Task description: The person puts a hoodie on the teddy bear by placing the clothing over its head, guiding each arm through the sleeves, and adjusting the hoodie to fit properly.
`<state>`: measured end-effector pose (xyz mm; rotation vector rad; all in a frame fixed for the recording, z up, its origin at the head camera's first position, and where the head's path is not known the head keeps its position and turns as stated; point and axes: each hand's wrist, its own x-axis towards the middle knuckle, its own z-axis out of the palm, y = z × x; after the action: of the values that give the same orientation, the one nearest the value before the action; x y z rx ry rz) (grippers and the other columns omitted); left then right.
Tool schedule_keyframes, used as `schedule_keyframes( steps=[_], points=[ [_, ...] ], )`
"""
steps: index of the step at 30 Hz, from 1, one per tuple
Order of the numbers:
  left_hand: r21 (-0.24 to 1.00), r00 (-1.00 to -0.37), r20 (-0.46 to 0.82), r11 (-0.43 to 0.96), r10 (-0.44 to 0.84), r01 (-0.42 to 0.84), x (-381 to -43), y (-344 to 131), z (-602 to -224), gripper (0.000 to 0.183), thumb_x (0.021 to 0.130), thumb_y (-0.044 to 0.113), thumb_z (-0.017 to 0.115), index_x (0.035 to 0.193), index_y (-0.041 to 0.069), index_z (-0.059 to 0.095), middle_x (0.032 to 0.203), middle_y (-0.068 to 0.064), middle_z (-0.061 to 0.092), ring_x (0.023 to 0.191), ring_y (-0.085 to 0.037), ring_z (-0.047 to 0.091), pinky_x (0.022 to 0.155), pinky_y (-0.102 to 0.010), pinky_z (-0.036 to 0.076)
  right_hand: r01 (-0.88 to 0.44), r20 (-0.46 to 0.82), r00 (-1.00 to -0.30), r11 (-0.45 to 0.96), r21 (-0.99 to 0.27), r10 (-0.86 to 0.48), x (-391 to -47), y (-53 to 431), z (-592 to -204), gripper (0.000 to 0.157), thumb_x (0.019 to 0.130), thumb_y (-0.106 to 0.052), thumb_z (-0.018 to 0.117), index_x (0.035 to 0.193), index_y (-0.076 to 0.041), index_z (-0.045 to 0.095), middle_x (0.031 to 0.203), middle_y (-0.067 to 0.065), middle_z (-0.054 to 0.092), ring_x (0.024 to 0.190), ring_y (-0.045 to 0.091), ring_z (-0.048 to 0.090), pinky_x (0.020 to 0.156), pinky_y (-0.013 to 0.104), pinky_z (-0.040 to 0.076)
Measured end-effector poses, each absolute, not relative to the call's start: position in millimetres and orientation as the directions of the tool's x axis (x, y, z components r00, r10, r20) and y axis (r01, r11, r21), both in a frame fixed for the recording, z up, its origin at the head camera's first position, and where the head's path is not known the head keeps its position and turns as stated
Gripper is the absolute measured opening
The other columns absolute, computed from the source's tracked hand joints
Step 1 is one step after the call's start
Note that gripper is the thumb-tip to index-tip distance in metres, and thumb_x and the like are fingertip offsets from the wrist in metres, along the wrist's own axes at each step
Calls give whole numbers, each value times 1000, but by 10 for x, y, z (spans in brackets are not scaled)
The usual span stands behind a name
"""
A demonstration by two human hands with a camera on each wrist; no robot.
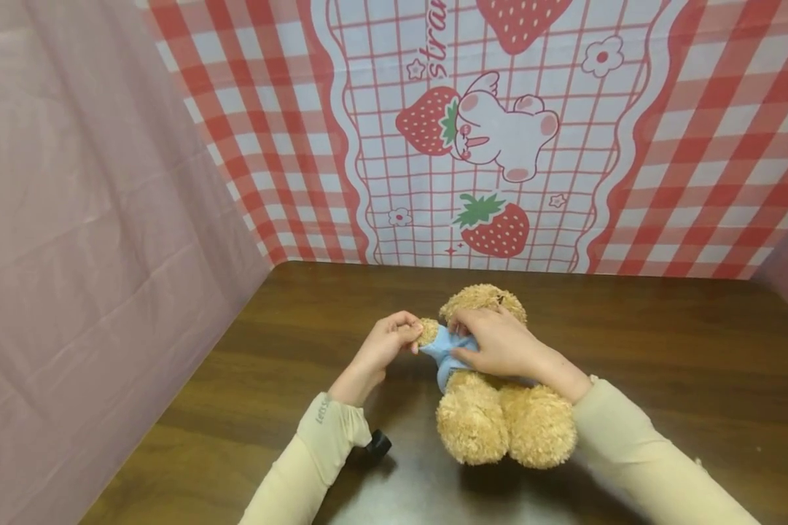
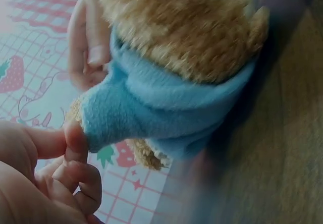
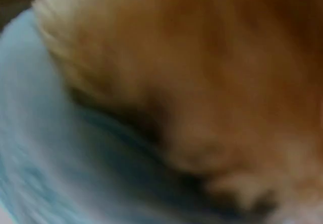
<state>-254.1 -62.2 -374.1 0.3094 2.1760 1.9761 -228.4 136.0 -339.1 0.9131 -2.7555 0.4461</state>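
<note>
A light-brown teddy bear (image 1: 475,423) in a blue shirt (image 2: 151,108) is held over the table, its two round feet facing the person in the head view. My left hand (image 1: 392,337) pinches the paw that pokes out of one sleeve; in the left wrist view thumb and finger meet at the sleeve's end. Across the bear's chest lies my right hand (image 1: 501,343), gripping the bear and its shirt with thumb and fingers spread apart on the blue cloth. The bear's head (image 1: 479,299) is partly covered by that hand. Blurred fur (image 3: 192,72) and blue cloth fill the right wrist view.
A dark wooden table (image 1: 269,408) lies under the bear. Behind it hangs a red-and-white checked cloth (image 1: 715,146) with strawberries, and a pink curtain (image 1: 92,219) is at the left. A small black object (image 1: 378,443) shows beside the left sleeve.
</note>
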Motion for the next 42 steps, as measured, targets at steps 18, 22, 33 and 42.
schedule_keyframes(
  steps=[18, 22, 33, 42],
  points=[
    [991, -967, 76, -121, 243, 48, -2420, -525, -3575, 20, 86, 4, 52, 69, 15, 55, 65, 9, 50, 67, -7, 44, 77, -29, 34, -537, 244, -841, 802, -262, -484, -2390, 1126, -3479, 31, 75, -45, 68, 90, -18, 61, 77, -4, 64, 78, 16, 60, 84, 46, 34],
    [994, -970, 40, -107, 239, 15, -2451, -569, -3593, 21, 85, 4, 53, 68, 16, 55, 61, 8, 45, 63, -8, 40, 76, -29, 34, -513, 208, -856, 826, -234, -473, -2376, 1114, -3478, 37, 76, -49, 65, 92, -16, 61, 85, -1, 66, 84, 19, 61, 85, 48, 32],
    [959, -974, 44, 265, 223, 104, -2443, -645, -3553, 17, 86, 17, 57, 91, 1, 57, 86, -1, 56, 79, -15, 49, 69, -26, 40, -564, 216, -826, 771, -296, -521, -2368, 1147, -3566, 43, 87, -41, 53, 117, -11, 56, 111, 7, 62, 109, 28, 53, 96, 48, 25],
    [859, -963, -20, 498, 270, 121, -2416, -585, -3671, 26, 80, 25, 68, 95, 9, 55, 89, -8, 60, 69, -15, 61, 66, -36, 51, -613, 240, -776, 607, -506, -583, -2351, 1323, -3506, 51, 87, -32, 60, 129, -6, 47, 125, 11, 53, 116, 28, 49, 97, 48, 34]
  ],
)
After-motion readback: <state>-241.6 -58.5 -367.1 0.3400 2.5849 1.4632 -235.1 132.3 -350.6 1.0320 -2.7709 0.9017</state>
